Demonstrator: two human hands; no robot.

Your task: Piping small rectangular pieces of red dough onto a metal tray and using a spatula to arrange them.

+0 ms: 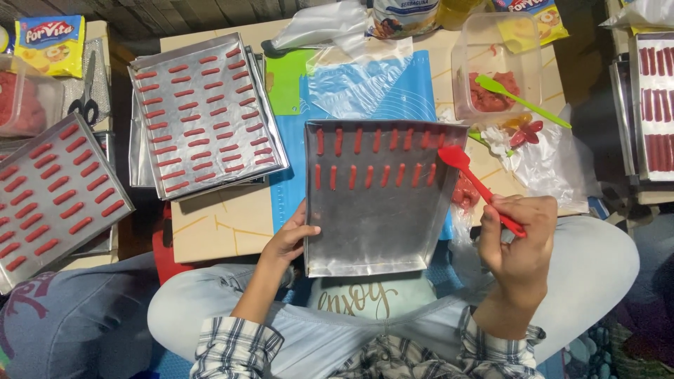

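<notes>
Metal baking tray (pixel 372 231) sits at the near edge of the low table (pixel 217 221), its near end overhanging toward the person's lap. Two rows of short red dough sticks (pixel 368 175) run along its far end; the near half of the tray is bare metal.

Left hand (pixel 288 238) grips the tray's left rim, thumb lying over the edge onto the metal, fingers curled under and out of sight. Right hand (pixel 519 242) is closed around the handle of a red spatula (pixel 477 184), held like a pen; the spatula blade rests at the tray's far right corner, touching or just above the end of the upper row — cannot tell which.

Blue mat (pixel 414 95) lies under the tray. Beyond it, a crumpled clear plastic bag (pixel 351 84). At the far right corner of the table, a clear plastic tub (pixel 491 70) holds red dough, with a green spatula (pixel 523 98) leaning out over its rim.

To the left on the table, a second tray (pixel 203 112) filled with rows of red sticks, stacked on other trays. Farther left, off the table edge, a third filled tray (pixel 56 196), tilted. Another tray (pixel 653 98) of sticks shows at the right margin.

Person sits cross-legged, pale trousers, plaid sleeves.
</notes>
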